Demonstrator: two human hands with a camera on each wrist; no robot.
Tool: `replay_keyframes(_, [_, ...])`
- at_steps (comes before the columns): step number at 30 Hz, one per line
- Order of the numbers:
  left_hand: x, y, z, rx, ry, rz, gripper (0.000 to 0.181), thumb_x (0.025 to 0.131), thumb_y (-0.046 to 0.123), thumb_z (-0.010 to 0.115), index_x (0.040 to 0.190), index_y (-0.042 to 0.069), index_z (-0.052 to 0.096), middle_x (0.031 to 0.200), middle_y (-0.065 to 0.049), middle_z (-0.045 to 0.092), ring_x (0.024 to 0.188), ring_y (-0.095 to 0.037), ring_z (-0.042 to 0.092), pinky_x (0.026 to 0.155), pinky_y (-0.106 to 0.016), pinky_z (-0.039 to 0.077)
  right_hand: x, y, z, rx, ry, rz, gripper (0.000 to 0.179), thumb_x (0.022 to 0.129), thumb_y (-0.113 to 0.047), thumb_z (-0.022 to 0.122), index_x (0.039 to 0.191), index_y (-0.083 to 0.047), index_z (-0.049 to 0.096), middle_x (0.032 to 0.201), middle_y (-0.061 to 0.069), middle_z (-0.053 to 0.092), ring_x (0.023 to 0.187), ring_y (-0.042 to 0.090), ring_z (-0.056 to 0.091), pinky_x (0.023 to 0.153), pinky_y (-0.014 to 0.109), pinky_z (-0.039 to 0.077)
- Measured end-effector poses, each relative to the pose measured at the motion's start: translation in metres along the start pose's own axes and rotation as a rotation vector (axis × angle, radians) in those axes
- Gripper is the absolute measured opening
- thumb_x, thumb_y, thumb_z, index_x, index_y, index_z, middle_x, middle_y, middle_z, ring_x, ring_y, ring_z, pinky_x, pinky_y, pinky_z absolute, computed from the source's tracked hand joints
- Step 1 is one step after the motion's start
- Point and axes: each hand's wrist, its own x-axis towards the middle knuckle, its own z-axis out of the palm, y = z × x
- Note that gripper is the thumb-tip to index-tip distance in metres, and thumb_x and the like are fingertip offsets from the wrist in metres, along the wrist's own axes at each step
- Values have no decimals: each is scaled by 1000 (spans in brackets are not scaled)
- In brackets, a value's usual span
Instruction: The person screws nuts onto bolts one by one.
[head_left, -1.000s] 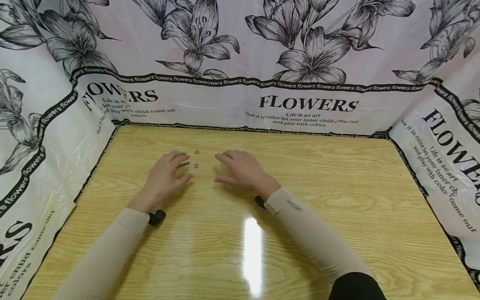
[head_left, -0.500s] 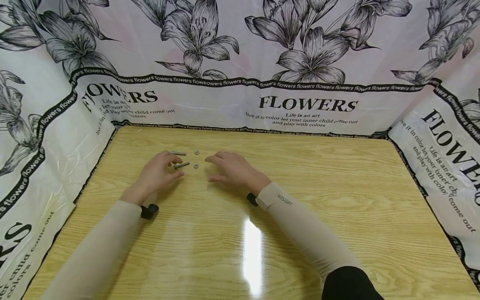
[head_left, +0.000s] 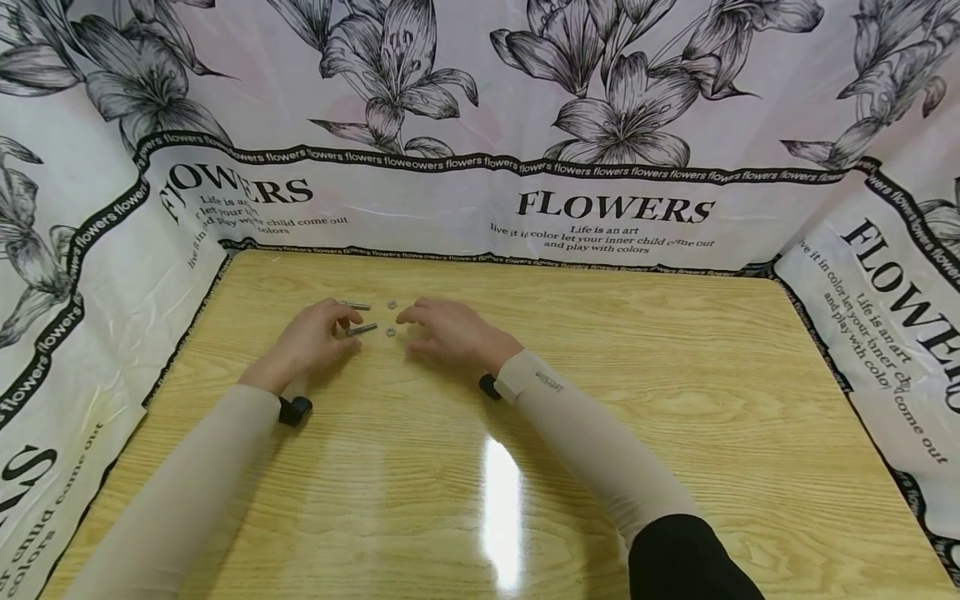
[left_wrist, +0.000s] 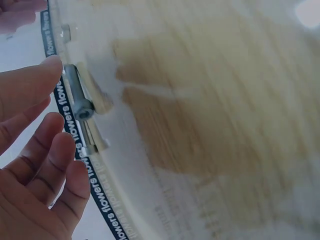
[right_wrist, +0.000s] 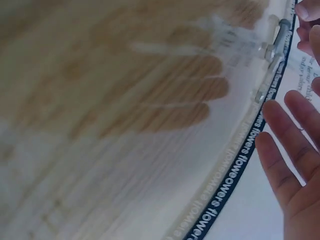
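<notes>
Two metal socket-head bolts lie on the wooden table: a nearer bolt (head_left: 362, 330) (left_wrist: 80, 95) and a farther bolt (head_left: 356, 306). Just right of them are two small hex nuts, a nearer nut (head_left: 391, 332) and a farther nut (head_left: 392, 304). The left hand (head_left: 310, 340) (left_wrist: 37, 172) hovers at the head end of the nearer bolt, thumb and fingers apart and loosely bent around that end. To the right of the nuts, the right hand (head_left: 453, 335) (right_wrist: 295, 160) has relaxed fingers, its fingertips close to both nuts. Neither hand holds anything.
The glossy wood-grain table (head_left: 675, 400) reflects the hands and a bright light streak (head_left: 501, 508). A white floral cloth (head_left: 450, 208) with black lettering walls its back and sides. Black wrist cameras (head_left: 295, 410) sit under both wrists.
The left hand has drawn back left, uncovering the nearer bolt, and its fingers now bend more. The right hand has moved left toward the nuts. Bolts and nuts have stayed put.
</notes>
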Motion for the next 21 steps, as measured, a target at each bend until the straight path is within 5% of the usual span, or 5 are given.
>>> replay_keyframes(10, [6,-12,-4,-50,-26,-4,26,84,10,73,108,4,64,97,-10,57,88,-26,53,78,-40,44,16,1,3,16,-24,1,40,93,-33,62,129,-17,58,112,-1,58,91,9,53,84,28,45])
replay_keyframes(21, [11,-18,-1,-80,-57,-21,24,84,11,73,106,4,64,97,-11,58,89,-26,54,79,-40,45,29,2,2,59,-47,30,37,93,-30,63,127,-17,59,110,-4,57,95,8,55,86,28,46])
